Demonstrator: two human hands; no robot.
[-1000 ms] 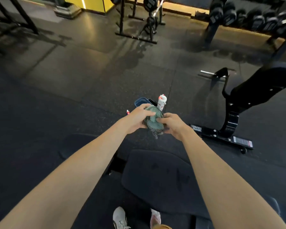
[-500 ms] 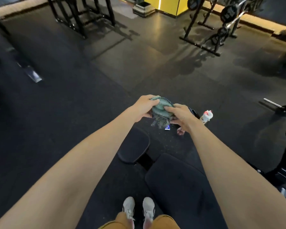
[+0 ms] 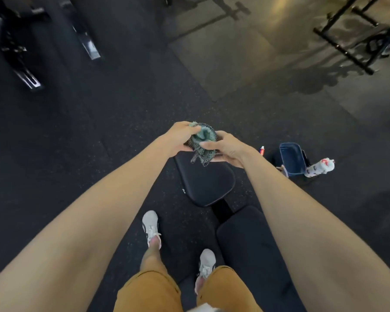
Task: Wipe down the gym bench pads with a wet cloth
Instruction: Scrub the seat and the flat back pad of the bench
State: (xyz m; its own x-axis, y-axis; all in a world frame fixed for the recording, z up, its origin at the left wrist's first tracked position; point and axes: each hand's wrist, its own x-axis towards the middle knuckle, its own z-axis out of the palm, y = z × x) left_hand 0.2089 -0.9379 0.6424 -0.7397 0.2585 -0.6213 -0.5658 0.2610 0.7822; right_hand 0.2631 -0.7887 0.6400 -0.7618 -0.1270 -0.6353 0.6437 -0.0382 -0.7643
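Bunching the green cloth (image 3: 202, 140) in the air, the left hand (image 3: 180, 136) grips its top edge while the right hand (image 3: 225, 149) pinches its near side. The cloth hangs just above the far end of the smaller bench pad (image 3: 208, 185). A second ago it hung over bare floor (image 3: 99, 154). The blue tub (image 3: 292, 158) and bottle (image 3: 320, 167) now lie off to the right. Wiping looks about to begin, though no pad is touched yet.

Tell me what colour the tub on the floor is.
The tub is dark blue, shown in the head view.
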